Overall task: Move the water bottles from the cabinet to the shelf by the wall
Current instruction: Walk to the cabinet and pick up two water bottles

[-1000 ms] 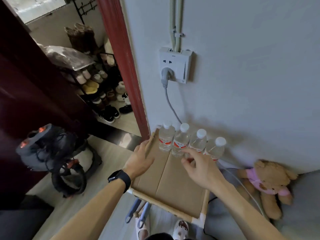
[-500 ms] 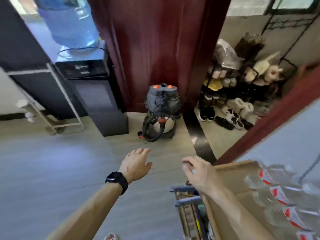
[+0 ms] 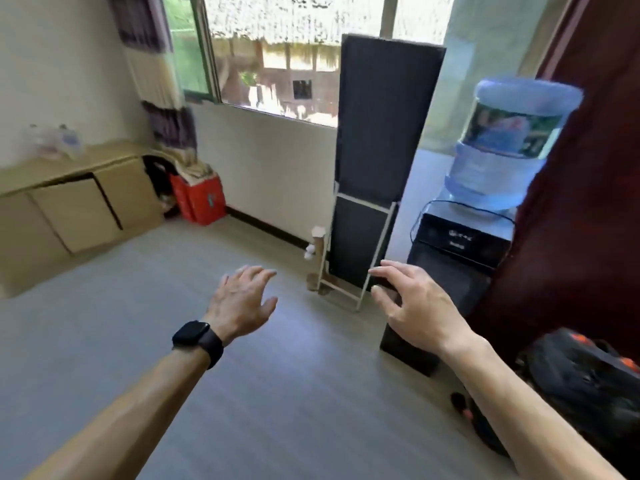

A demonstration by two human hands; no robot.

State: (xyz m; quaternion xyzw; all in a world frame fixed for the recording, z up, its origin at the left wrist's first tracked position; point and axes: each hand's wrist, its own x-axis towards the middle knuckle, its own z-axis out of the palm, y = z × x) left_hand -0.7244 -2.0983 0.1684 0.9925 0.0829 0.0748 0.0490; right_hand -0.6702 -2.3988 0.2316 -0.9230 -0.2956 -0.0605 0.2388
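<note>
At the upper left of the frame the water bottles (image 3: 52,142) stand on top of the low tan cabinet (image 3: 79,202). They look upright, though blur leaves that unsure. They lie well apart from both hands, up and to the left across the grey floor (image 3: 121,323). A red box (image 3: 201,199) sits just right of the cabinet.

At lower centre the left hand (image 3: 242,299), the nearer one, shows a slack, spread grip with nothing in it. The right hand (image 3: 415,306) is likewise spread and empty, in front of a tall black panel (image 3: 381,133). The route looks unobstructed, and the water jug (image 3: 512,143) stands off at the right.
</note>
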